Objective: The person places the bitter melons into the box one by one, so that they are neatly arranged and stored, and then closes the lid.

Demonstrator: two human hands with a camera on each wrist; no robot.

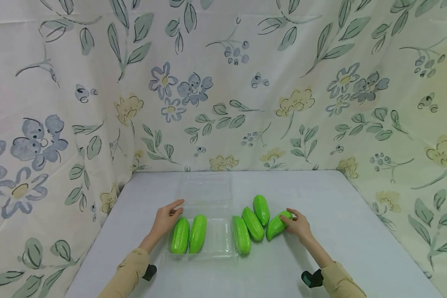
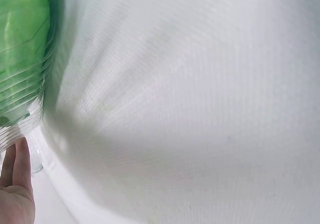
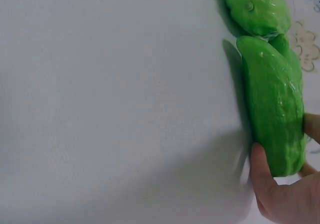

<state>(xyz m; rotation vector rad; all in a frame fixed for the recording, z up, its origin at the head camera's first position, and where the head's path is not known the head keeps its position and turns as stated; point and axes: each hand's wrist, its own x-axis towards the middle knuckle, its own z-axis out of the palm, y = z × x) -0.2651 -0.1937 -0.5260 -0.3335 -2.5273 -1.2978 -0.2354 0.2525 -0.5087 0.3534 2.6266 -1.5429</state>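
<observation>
My right hand [image 1: 299,226] grips a green cucumber [image 1: 277,227] by its far end, thumb on one side and fingers on the other. In the right wrist view this cucumber [image 3: 275,104] lies against the white surface. My left hand [image 1: 165,217] is at the back left corner of a clear plastic container [image 1: 219,238], its straight fingers touching the side. Two cucumbers [image 1: 180,236] lie side by side in the container's left part. Another cucumber [image 1: 241,235] lies along its right edge, and two more [image 1: 253,224] are between that one and my right hand.
The container's clear lid [image 1: 205,188] is folded back flat behind it. Everything stands on a white table [image 1: 313,186]. A floral curtain [image 1: 223,91] hangs behind and along both sides. Dark devices [image 1: 312,279] are strapped at both wrists.
</observation>
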